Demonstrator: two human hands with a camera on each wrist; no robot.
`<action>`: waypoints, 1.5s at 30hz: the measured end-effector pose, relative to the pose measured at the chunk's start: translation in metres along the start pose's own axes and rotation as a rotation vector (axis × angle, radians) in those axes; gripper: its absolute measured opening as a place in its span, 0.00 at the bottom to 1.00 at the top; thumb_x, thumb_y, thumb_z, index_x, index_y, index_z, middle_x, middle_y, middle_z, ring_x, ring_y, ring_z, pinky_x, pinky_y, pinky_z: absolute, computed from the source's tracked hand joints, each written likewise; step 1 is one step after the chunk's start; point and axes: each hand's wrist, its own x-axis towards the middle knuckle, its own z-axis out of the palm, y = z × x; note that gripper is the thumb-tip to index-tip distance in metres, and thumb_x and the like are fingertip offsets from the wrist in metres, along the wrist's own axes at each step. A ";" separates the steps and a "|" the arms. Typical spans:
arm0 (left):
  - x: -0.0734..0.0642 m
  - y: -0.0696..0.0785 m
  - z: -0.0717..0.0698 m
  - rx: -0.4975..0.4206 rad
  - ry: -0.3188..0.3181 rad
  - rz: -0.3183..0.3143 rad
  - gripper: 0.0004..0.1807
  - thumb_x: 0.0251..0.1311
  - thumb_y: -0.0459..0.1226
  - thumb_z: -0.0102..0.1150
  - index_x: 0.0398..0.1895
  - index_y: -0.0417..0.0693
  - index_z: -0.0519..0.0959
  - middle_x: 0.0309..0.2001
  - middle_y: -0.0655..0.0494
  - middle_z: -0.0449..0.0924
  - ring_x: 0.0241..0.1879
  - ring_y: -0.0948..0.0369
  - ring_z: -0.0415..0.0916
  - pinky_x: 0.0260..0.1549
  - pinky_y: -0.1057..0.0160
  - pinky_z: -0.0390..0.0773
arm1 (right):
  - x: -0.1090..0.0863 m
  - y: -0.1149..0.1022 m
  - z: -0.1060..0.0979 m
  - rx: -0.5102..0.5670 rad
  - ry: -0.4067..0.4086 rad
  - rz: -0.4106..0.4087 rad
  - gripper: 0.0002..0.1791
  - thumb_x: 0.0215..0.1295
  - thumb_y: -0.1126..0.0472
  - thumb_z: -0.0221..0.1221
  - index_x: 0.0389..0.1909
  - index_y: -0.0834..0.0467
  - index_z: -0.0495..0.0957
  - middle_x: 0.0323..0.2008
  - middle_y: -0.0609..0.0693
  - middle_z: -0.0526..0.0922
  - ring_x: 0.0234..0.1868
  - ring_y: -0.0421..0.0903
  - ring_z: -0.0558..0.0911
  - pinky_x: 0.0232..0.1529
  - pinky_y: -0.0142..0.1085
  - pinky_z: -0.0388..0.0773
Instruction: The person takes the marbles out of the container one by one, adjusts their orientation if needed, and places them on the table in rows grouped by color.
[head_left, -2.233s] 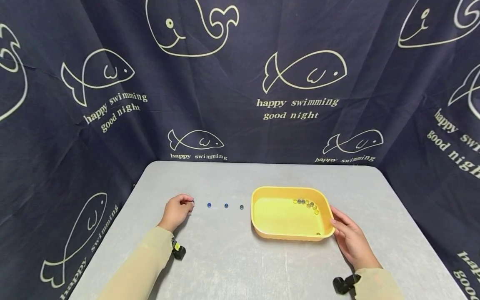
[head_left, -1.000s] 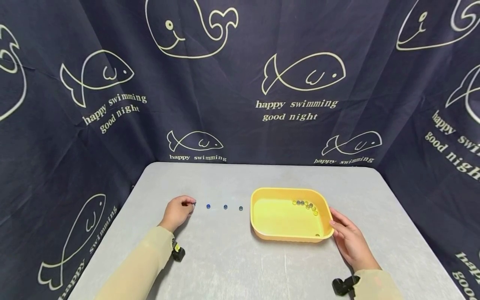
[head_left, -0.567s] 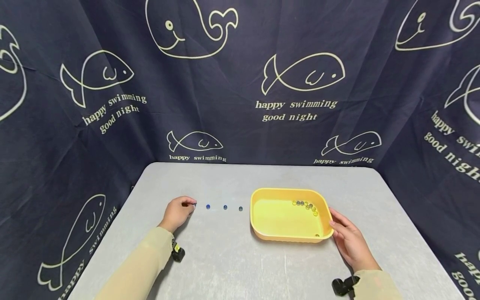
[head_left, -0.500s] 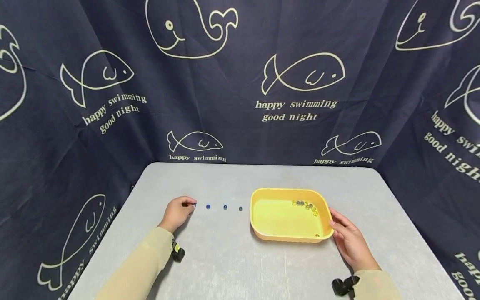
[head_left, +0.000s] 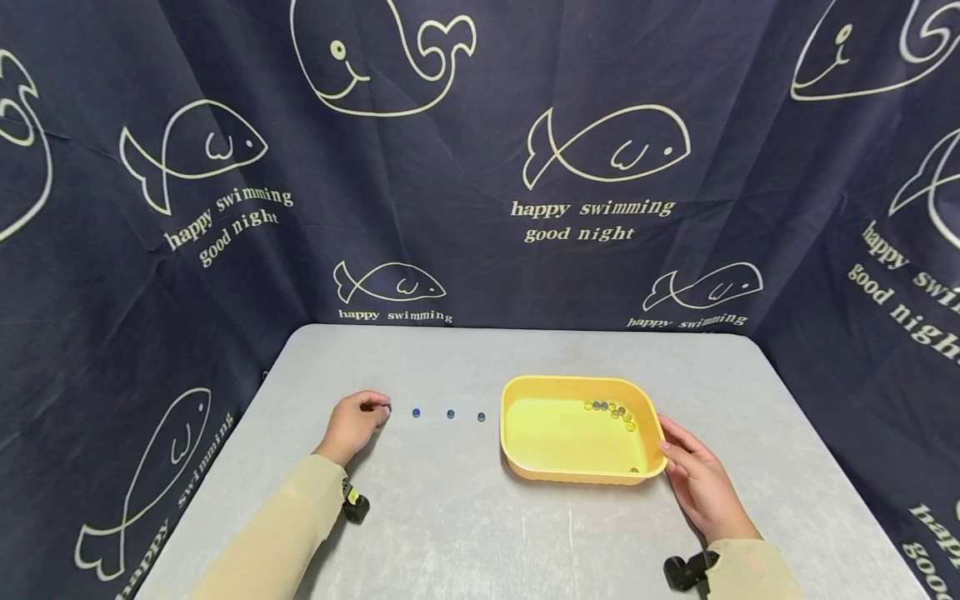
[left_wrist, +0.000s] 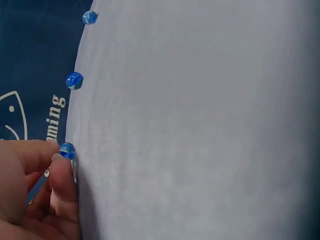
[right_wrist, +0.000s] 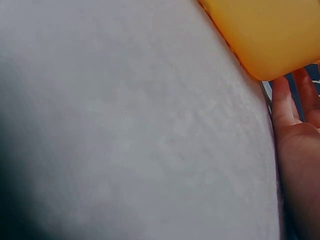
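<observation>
My left hand (head_left: 351,427) is at the left end of a row of small glass marbles on the grey table. Its thumb and index finger pinch a blue swirled marble (left_wrist: 66,150), which peeks out past the fingertips in the left wrist view. Spaced out to its right are a bright blue marble (head_left: 416,413), a darker blue one (head_left: 451,414) and a dark one (head_left: 482,417) near the bin. My right hand (head_left: 707,483) touches the right end of a yellow plastic bin (head_left: 570,479), thumb tip at the rim and fingers extended along the outer wall.
Inside the bin, several yellow and dark marbles (head_left: 615,410) cluster at the far right, and a single marble (head_left: 634,472) lies in the near right corner. A dark blue fish-print curtain (head_left: 480,183) hangs behind and beside the table (head_left: 480,533).
The head view has tilted very slightly. My left fingers stay at the same spot with the marble, shifting only a little; the right hand, bin and row of marbles keep their places.
</observation>
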 end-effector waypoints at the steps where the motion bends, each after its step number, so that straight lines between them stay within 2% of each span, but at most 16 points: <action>1: 0.000 0.001 0.000 -0.021 0.010 -0.004 0.10 0.65 0.30 0.64 0.48 0.39 0.86 0.37 0.49 0.82 0.33 0.58 0.79 0.32 0.62 0.82 | 0.000 0.001 0.000 -0.001 -0.001 -0.002 0.34 0.75 0.63 0.61 0.78 0.59 0.62 0.66 0.40 0.71 0.61 0.29 0.76 0.59 0.29 0.74; 6: -0.003 0.011 0.003 -0.106 0.020 0.017 0.13 0.62 0.31 0.63 0.49 0.38 0.85 0.36 0.49 0.82 0.30 0.57 0.79 0.26 0.63 0.81 | 0.000 0.002 -0.001 -0.011 -0.004 0.002 0.34 0.75 0.62 0.61 0.79 0.59 0.61 0.70 0.43 0.68 0.61 0.28 0.75 0.59 0.28 0.74; 11: -0.012 0.039 0.016 -0.142 -0.051 0.096 0.14 0.62 0.32 0.63 0.51 0.40 0.86 0.36 0.51 0.83 0.30 0.54 0.80 0.24 0.61 0.79 | 0.001 0.002 -0.002 -0.028 -0.005 0.000 0.36 0.75 0.62 0.61 0.79 0.61 0.59 0.72 0.46 0.65 0.62 0.28 0.75 0.59 0.27 0.74; 16: -0.025 0.071 0.039 -0.181 -0.153 0.204 0.13 0.64 0.31 0.64 0.51 0.38 0.85 0.35 0.53 0.83 0.29 0.56 0.81 0.27 0.62 0.81 | 0.001 0.002 -0.002 -0.010 -0.010 -0.009 0.34 0.75 0.63 0.61 0.78 0.60 0.61 0.70 0.43 0.69 0.62 0.28 0.75 0.59 0.28 0.75; 21: -0.042 0.101 0.064 -0.200 -0.247 0.284 0.11 0.65 0.32 0.65 0.50 0.42 0.85 0.34 0.56 0.83 0.30 0.60 0.81 0.29 0.63 0.82 | 0.000 0.003 -0.002 -0.012 -0.017 -0.023 0.34 0.76 0.64 0.59 0.78 0.62 0.61 0.67 0.41 0.71 0.62 0.30 0.76 0.59 0.28 0.75; 27: -0.058 0.135 0.096 -0.222 -0.347 0.373 0.10 0.65 0.31 0.67 0.48 0.42 0.86 0.35 0.58 0.85 0.31 0.61 0.80 0.30 0.65 0.82 | 0.000 0.004 -0.002 -0.016 -0.020 -0.026 0.34 0.76 0.64 0.59 0.78 0.62 0.60 0.66 0.40 0.72 0.62 0.29 0.76 0.59 0.28 0.75; 33: -0.067 0.161 0.127 -0.211 -0.440 0.393 0.09 0.65 0.33 0.67 0.47 0.48 0.86 0.36 0.62 0.84 0.31 0.65 0.79 0.29 0.66 0.81 | 0.000 0.004 -0.003 -0.020 -0.019 -0.027 0.34 0.76 0.64 0.59 0.78 0.63 0.59 0.67 0.41 0.71 0.62 0.30 0.75 0.59 0.28 0.75; 38: -0.068 0.172 0.153 -0.155 -0.473 0.410 0.10 0.66 0.35 0.67 0.49 0.50 0.86 0.39 0.67 0.83 0.35 0.69 0.78 0.33 0.67 0.81 | 0.001 0.004 -0.002 -0.018 -0.014 -0.025 0.34 0.76 0.64 0.59 0.78 0.63 0.59 0.66 0.41 0.71 0.62 0.30 0.76 0.59 0.28 0.75; 45: -0.066 0.185 0.188 -0.128 -0.517 0.416 0.13 0.66 0.36 0.68 0.53 0.51 0.86 0.46 0.59 0.85 0.38 0.71 0.78 0.40 0.70 0.80 | 0.001 0.003 -0.002 -0.015 -0.016 -0.034 0.34 0.76 0.64 0.59 0.78 0.64 0.59 0.64 0.40 0.73 0.61 0.30 0.76 0.59 0.29 0.75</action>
